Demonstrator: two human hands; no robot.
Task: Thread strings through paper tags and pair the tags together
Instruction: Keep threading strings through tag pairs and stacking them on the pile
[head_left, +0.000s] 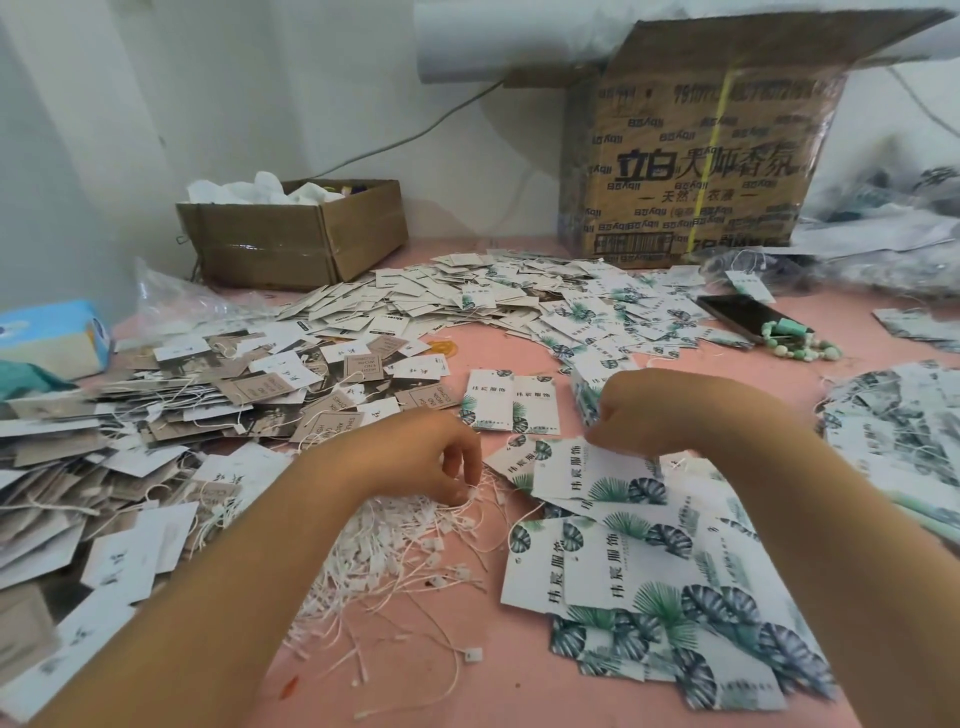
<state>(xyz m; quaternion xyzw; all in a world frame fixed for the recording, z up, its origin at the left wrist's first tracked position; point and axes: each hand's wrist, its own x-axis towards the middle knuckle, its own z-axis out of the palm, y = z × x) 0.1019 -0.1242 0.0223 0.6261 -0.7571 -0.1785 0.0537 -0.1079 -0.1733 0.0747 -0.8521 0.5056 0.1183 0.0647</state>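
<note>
i sit at the pink table top (493, 675) and keep each material on its own side, so that neither hand must cross over the other.

my left hand (431, 460) is bent down over the loose heap of thin white strings with small plastic locks (395, 540), which lies directly in front of me. its fingertips come together on one white string (470, 489) at the far edge of the heap. i think i take from the edge because there the strings are less tangled and one comes out alone.

my right hand (641, 410) is curled, and its fingers pinch the top edge of a white paper tag printed with green and dark blue leaves (587, 475). i hold it at the top because, i believe, the hole is there, though the hole itself is hidden under my fingers. this tag lies on the spread stack of the same leaf-printed tags (675, 582) at my right, near to me.

at my left is the pile of brown and white tags that already carry strings (171, 415), well apart from the unthreaded ones, so they do not mix. the dark flat phone (737, 314) and the green bead bracelet (800, 348) are far on the right.

my judgement: this is the start of one new pair, and nothing is threaded yet.
</note>
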